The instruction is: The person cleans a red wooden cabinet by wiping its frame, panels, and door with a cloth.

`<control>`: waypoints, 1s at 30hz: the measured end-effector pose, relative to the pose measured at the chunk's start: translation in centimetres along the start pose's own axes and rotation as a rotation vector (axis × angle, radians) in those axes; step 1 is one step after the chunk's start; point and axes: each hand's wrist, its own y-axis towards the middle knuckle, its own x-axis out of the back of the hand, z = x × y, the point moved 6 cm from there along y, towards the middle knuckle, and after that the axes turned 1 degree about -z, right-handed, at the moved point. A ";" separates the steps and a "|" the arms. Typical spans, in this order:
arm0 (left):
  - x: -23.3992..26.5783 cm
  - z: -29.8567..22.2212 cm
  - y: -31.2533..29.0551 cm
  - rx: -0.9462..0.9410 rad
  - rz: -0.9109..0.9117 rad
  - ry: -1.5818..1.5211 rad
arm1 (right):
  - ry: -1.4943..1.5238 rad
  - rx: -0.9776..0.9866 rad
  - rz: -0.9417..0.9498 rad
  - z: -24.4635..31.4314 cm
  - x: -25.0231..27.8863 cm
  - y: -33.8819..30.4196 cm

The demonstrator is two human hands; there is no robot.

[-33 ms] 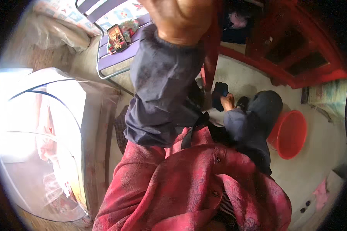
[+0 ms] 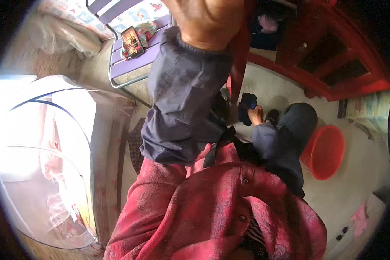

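Note:
My left arm, in a dark grey sleeve cover, is raised close in front of me at the top centre. Only the wrist and the base of my left hand show; its fingers lie beyond the upper edge. Lower and to the right, my right hand is closed on a dark cloth, with the fingers partly hidden. That cloth looks black or navy and hangs bunched above the pale floor. A red wooden post or door edge runs down between the two arms.
Beside my right arm stands a red bucket. At the upper right is a red cabinet with dark panels, open to dark clothing. A purple slatted chair bears a phone and patterned cloth. Left is a netted bed.
My left arm has shifted very slightly to the right. The right hand keeps its hold on the dark cloth.

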 end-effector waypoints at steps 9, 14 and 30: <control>0.2 -0.7 0.7 -0.388 0.080 0.215 | -0.055 -0.061 -0.051 -1.7 1.1 0.7; 2.1 -0.5 0.5 -0.210 -0.024 0.353 | -0.121 -0.156 -0.013 1.2 0.9 -0.9; 2.2 -0.9 0.5 0.016 0.166 0.053 | -0.068 -0.243 0.010 5.3 3.8 -3.2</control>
